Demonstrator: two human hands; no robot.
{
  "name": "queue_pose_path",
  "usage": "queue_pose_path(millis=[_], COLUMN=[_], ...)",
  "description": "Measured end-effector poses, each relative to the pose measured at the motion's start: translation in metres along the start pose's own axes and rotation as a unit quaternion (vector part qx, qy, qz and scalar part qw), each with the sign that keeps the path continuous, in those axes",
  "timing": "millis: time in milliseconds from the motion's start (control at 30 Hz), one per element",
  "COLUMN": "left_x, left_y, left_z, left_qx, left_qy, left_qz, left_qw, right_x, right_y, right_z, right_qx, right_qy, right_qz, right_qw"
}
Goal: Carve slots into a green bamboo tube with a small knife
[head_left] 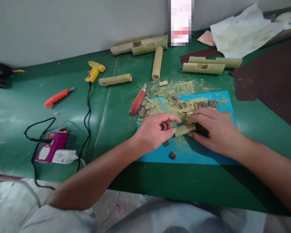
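A short pale-green bamboo piece (185, 130) lies low over a blue sheet (150, 157). My left hand (156, 131) has its thumb at the piece's left end, the index finger arched above it and the other fingers curled. At the right end, my right hand (214, 129) pinches the piece between thumb and fingers; a dark brown patch shows beside that grip. Small dark brown scraps (173, 155) and bamboo shavings (160, 106) are scattered around my hands. A red-handled knife (137, 103) rests at the sheet's upper left corner, blade pointing away.
Cut bamboo tubes (203, 68) lie along the back, with another tube (157, 63) in the middle. Leftward are a yellow hot glue gun (95, 71), a red utility knife (59, 97) and a purple power strip (53, 145) with cords. Dark brown sheets (271, 81) cover the right side.
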State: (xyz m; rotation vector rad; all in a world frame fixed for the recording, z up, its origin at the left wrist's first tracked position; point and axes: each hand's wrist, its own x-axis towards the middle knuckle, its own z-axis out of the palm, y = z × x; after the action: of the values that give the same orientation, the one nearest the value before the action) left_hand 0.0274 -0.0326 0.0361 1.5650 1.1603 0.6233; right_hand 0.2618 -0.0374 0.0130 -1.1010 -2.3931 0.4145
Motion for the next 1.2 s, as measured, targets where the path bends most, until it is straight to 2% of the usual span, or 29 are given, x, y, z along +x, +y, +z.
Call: queue_pose_path(millis=[200,333,500,667,833,967,1133,1200], left_x=[0.002,0.001,0.001,0.001,0.002,0.001,-0.004,-0.005], left_y=[0.001,0.001,0.001,0.003,0.003,0.000,-0.007,-0.010], left_z=[0.001,0.000,0.000,-0.002,-0.001,0.000,-0.001,-0.001], left_qx=[0.003,0.005,0.002,0.012,-0.001,-0.016,-0.014,0.003], left_qy=[0.011,-0.007,0.005,-0.016,-0.002,-0.016,0.040,0.045], left_qz=[0.002,0.000,0.002,-0.008,-0.005,-0.002,0.023,0.033], left_qw=[1.000,1.000,1.000,1.000,1.000,1.000,0.999,0.998], right_x=[-0.001,-0.001,-0.001,-0.001,0.000,-0.001,-0.002,-0.002], right_y=[0.001,0.001,0.002,0.001,0.000,0.000,0.000,0.000], right_z=[0.001,0.002,0.003,0.002,0.002,0.002,0.002,0.002], right_qx=[0.004,0.005,-0.004,-0.006,-0.002,-0.008,-0.004,-0.002], right_qy=[0.004,0.007,0.002,0.003,-0.002,0.004,0.007,0.009], right_qz=[0.004,0.005,-0.002,-0.001,0.002,0.002,-0.006,-0.004], right_qw=[1.000,1.000,1.000,1.000,1.000,1.000,1.000,1.000])
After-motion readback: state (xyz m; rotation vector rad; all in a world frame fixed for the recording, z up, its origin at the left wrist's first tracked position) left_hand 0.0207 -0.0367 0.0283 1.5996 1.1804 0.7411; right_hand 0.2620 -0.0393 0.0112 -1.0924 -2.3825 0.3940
